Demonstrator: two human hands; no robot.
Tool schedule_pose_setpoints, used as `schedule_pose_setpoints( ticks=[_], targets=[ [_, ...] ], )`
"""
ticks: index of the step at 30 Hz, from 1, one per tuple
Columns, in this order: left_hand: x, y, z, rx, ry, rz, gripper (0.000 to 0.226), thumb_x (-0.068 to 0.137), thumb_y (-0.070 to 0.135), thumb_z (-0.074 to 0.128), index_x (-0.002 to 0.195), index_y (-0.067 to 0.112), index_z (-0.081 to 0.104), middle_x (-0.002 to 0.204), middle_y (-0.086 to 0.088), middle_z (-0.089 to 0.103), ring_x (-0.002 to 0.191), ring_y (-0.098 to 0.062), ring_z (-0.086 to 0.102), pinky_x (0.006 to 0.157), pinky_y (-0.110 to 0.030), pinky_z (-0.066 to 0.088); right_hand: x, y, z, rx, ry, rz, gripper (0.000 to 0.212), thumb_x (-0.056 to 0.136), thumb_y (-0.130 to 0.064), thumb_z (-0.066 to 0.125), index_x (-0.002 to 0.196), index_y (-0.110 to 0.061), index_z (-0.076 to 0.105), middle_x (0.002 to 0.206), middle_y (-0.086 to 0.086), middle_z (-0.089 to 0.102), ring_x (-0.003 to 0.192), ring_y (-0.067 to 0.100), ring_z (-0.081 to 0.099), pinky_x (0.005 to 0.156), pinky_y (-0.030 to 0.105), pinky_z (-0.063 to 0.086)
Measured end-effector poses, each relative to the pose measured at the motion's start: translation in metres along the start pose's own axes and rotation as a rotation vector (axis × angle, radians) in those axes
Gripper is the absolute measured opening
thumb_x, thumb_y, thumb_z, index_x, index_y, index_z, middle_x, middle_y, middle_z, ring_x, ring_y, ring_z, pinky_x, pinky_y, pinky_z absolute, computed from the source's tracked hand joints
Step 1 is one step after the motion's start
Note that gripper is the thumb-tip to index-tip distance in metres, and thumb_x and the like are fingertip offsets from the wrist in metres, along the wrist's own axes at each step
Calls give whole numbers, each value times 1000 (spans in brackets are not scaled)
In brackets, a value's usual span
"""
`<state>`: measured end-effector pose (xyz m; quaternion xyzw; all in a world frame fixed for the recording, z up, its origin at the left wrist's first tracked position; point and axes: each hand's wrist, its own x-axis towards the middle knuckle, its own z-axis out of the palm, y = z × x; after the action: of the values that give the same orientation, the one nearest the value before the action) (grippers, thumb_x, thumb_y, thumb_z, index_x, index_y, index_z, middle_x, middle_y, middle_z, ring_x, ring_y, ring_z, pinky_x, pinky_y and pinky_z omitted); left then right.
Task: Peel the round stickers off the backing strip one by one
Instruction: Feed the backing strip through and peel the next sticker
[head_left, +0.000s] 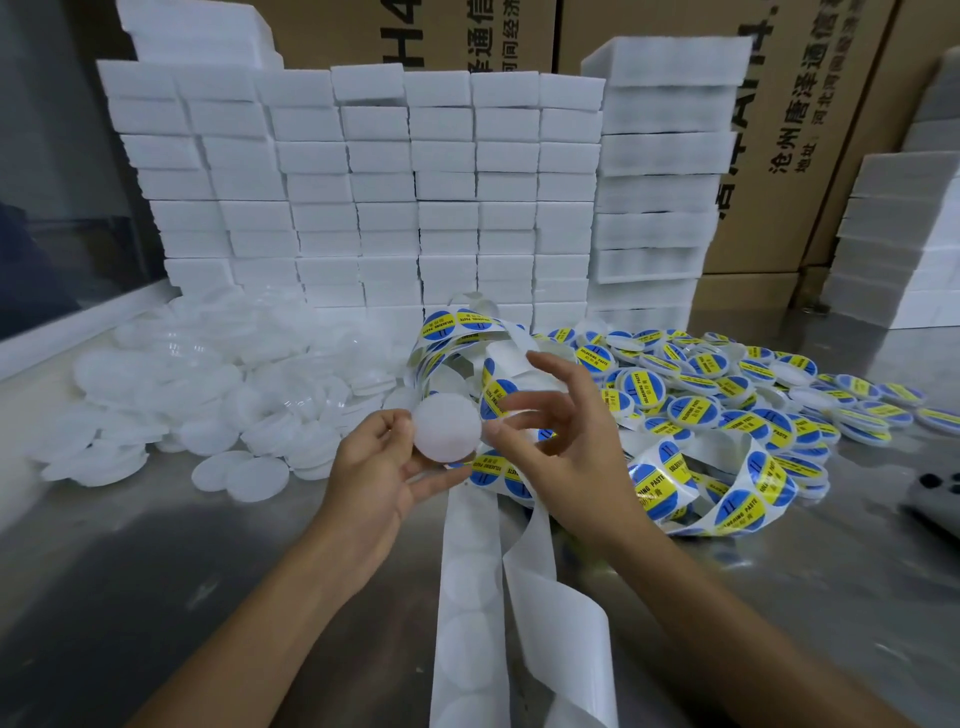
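Note:
My left hand (382, 470) holds a round white plastic lid (448, 427) between thumb and fingers, above the table's middle. Just to its right my right hand (561, 447) has its fingers spread and loosely bent, index tip close to the lid's edge; a blue sticker (546, 434) shows behind the fingers, and whether they hold it is unclear. The backing strip (748, 483) with blue-and-yellow round stickers coils behind and to the right of both hands. Its emptied white part (470, 582) trails toward me.
A heap of bare white lids (208, 395) lies at left. Lids bearing stickers (727, 384) pile up at right. Stacked white foam blocks (395, 182) form a wall behind, with cardboard boxes (810, 130) beyond. A dark object (935, 493) sits at the right edge of the metal table (156, 571).

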<state>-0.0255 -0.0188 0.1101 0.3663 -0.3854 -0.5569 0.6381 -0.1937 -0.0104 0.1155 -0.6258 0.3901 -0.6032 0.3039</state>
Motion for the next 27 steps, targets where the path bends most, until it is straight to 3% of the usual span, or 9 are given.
schedule_pose_setpoints(
  ticks=[4,7,9,16,21,27],
  targets=[
    [-7,2,7,8,-21,4,19,102,12,43,94,1,56,91,-12,74,80,-30,74,60,-32,60,-1,2,2,23,-5,0,51,83,-9,77,121,-30,52,82,2,75,74,20,69,67,25,56],
    [-7,3,3,45,-24,-3,7,97,0,51,98,2,58,92,-17,73,80,-31,74,62,-32,60,-1,1,0,78,20,25,48,83,-6,76,119,-28,53,81,3,75,71,20,67,67,22,55],
    [-7,3,1,62,-47,-5,12,91,-7,57,100,1,59,94,-19,73,83,-32,74,66,-31,60,0,1,-1,69,30,28,45,84,-5,76,118,-26,54,82,4,75,72,20,68,66,21,55],
    [-4,1,-6,-22,10,-19,15,85,-8,63,99,-1,62,86,-18,75,80,-28,74,65,-28,59,4,0,-3,-101,200,-42,11,86,-15,75,93,-23,73,109,-4,58,81,1,65,65,17,52],
    [-1,-2,-9,-59,27,-23,19,79,-7,68,96,1,63,82,-15,75,77,-25,74,65,-27,59,8,-5,-10,149,156,109,6,87,-12,72,86,-16,76,75,-5,73,69,3,65,61,16,52],
    [-2,-2,-6,-46,-15,-4,40,60,8,76,97,1,63,87,-19,75,79,-27,74,65,-28,59,5,-2,-4,211,48,211,4,82,-11,76,86,-13,77,76,-4,76,67,1,68,59,11,49]
  ],
)
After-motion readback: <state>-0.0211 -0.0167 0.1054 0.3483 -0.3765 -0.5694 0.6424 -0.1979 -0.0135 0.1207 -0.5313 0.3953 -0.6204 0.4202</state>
